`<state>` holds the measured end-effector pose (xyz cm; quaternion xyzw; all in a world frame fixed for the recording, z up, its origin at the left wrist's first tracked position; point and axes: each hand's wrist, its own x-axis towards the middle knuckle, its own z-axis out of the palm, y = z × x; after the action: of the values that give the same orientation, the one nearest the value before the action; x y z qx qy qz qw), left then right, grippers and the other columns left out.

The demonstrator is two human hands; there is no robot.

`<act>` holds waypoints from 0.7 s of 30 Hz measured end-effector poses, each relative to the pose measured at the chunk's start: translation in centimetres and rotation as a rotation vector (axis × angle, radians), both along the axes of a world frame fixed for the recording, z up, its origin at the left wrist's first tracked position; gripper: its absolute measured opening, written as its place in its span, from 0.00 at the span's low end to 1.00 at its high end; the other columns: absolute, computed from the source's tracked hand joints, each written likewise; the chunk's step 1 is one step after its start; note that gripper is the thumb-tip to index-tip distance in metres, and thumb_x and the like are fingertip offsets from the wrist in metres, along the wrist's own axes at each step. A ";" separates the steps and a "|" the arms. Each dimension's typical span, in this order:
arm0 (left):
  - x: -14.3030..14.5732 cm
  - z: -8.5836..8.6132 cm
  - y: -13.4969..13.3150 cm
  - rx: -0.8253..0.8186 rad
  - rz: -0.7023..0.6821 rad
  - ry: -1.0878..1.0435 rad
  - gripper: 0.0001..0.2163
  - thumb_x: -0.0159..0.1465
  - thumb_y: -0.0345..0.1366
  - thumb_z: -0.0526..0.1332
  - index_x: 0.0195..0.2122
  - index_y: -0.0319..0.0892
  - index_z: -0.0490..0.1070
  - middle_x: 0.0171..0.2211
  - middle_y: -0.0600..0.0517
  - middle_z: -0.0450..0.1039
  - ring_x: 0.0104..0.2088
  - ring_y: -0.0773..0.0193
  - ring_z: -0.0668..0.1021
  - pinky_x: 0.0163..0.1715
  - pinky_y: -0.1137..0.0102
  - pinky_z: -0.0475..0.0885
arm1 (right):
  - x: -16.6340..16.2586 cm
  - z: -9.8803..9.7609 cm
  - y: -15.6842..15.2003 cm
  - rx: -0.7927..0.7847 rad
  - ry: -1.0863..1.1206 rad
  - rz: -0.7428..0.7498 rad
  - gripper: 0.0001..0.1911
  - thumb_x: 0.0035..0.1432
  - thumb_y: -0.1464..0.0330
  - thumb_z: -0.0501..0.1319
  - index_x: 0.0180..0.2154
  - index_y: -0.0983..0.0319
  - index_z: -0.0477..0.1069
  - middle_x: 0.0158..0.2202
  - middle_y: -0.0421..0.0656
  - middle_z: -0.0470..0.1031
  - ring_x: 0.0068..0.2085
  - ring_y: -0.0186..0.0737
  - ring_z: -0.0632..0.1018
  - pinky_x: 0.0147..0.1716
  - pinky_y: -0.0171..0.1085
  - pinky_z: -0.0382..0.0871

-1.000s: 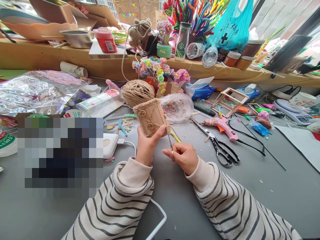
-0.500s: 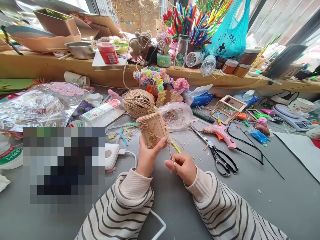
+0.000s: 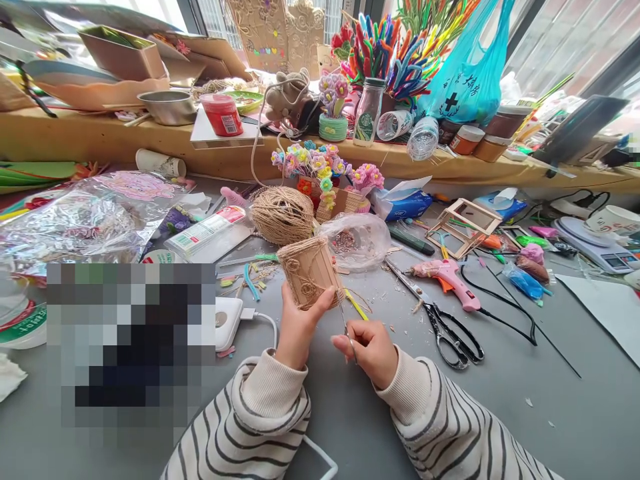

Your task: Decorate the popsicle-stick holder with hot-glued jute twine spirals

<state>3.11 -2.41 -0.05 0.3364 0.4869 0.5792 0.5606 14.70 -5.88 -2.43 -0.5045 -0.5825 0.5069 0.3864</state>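
Note:
My left hand [image 3: 299, 327] is closed around a small tan craft box [image 3: 310, 273], held tilted above the table. Twine lines its top edge, and coils of twine decorate its front. Small metal scissors [image 3: 345, 321] are gripped in my right hand [image 3: 371, 347], with a finger ring showing by the fingers. Their thin blades point up at the lower right edge of the box, near a loose twine strand [image 3: 361, 300]; whether they touch it I cannot tell. Just behind the box lie a ball of twine [image 3: 283, 215] and a clear plastic bag [image 3: 367, 233].
Large black-handled scissors [image 3: 445, 327] and a pink glue gun [image 3: 450, 277] with its cord lie at right. A white device [image 3: 227, 323] with a cable sits left of my hands. Behind, yarn flowers [image 3: 320, 167] stand before a crowded ledge [image 3: 200, 150].
The whole view has shifted slightly, so everything appears a little lower and further right. Both hands keep their hold on the box and the small scissors, with hardly any movement between them.

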 end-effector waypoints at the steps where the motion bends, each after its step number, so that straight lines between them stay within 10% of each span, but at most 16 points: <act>1: 0.0 0.0 0.0 -0.003 0.000 -0.002 0.27 0.47 0.36 0.65 0.47 0.42 0.56 0.46 0.46 0.67 0.46 0.59 0.71 0.46 0.65 0.65 | 0.0 0.0 0.0 0.000 -0.001 0.001 0.25 0.43 0.51 0.58 0.12 0.61 0.52 0.10 0.34 0.57 0.16 0.26 0.55 0.17 0.31 0.51; 21: -0.1 -0.5 -0.1 0.032 -0.003 -0.006 0.27 0.49 0.37 0.64 0.49 0.42 0.56 0.49 0.44 0.66 0.48 0.57 0.70 0.47 0.63 0.64 | -0.1 0.1 0.0 0.049 -0.022 -0.025 0.25 0.44 0.53 0.59 0.11 0.61 0.51 0.10 0.34 0.57 0.15 0.25 0.55 0.16 0.30 0.51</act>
<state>2.98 -2.50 -0.54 0.3444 0.4752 0.5870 0.5576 14.57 -5.93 -2.32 -0.5077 -0.5925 0.4819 0.3987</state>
